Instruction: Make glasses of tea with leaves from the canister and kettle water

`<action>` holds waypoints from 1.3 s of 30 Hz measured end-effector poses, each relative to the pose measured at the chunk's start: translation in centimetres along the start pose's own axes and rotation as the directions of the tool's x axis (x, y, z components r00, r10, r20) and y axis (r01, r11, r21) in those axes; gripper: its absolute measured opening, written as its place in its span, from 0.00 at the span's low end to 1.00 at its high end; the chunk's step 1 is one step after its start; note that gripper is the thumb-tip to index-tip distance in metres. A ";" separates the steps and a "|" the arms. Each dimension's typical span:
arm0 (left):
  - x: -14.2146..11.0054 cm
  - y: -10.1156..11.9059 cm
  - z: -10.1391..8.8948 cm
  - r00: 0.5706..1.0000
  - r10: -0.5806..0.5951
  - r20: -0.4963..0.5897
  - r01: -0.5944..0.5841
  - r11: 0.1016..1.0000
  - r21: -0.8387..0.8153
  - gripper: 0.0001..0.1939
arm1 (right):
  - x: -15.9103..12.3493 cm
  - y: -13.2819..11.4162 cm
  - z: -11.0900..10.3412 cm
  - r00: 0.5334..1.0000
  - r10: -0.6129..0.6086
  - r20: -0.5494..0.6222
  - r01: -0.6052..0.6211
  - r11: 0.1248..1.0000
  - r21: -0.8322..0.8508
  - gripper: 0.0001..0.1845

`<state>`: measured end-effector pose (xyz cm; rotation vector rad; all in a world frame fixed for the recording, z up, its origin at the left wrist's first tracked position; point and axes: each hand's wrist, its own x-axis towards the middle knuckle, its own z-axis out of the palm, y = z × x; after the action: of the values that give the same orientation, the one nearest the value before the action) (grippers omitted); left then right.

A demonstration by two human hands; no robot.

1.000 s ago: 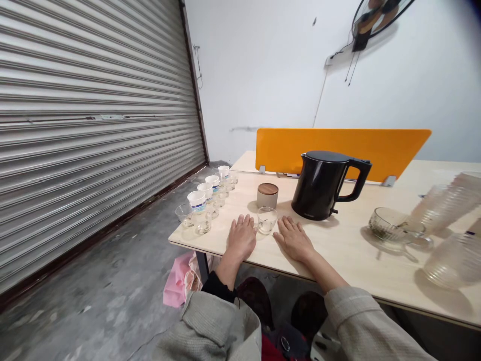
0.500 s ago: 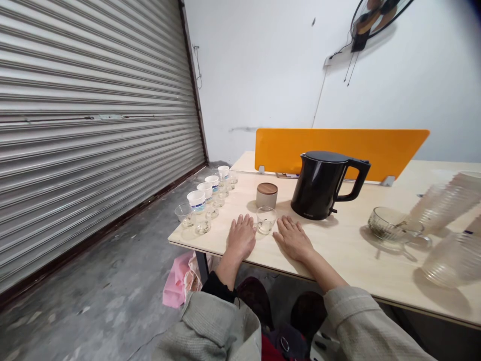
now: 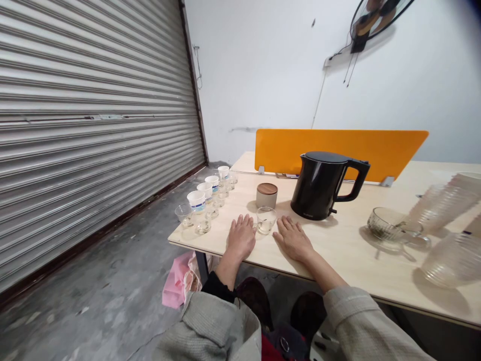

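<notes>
My left hand (image 3: 241,237) lies flat on the table, palm down, just left of a clear plastic cup (image 3: 266,221) with some liquid in it. On the cup's other side rests my right hand (image 3: 293,238), also flat and holding nothing. Behind the cup stands a grey canister (image 3: 266,196) with a wooden lid. A black electric kettle (image 3: 319,186) is upright beyond my right hand, its handle to the right. To the left, white paper cups (image 3: 197,200) and clear cups (image 3: 203,222) form rows along the table's left edge.
A glass cup (image 3: 387,223) with dark bits inside stands on the right, a glass spoon-like piece beside it. Stacked clear plastic cups (image 3: 453,260) lie at the far right. An orange divider (image 3: 338,143) crosses the back. A pink bag (image 3: 178,281) sits below the table's left front corner.
</notes>
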<state>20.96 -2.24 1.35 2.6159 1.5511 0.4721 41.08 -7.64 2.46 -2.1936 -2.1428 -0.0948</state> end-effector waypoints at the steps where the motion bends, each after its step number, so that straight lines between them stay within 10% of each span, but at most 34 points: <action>1: 0.0 -0.1 0.1 1.000 0.001 -0.003 -0.001 1.000 -0.001 0.29 | 0.0 0.0 0.0 1.000 0.001 -0.001 -0.001 1.000 -0.001 0.37; 39: 0.1 -1.4 -0.4 0.996 0.061 0.065 -0.063 0.998 0.027 0.28 | -1.9 -0.4 -0.8 0.992 0.119 0.050 -0.119 0.993 -0.001 0.38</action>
<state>19.74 -1.50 1.46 2.6792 1.4729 0.3688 40.60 -9.56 3.06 -2.3401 -2.0295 -0.0319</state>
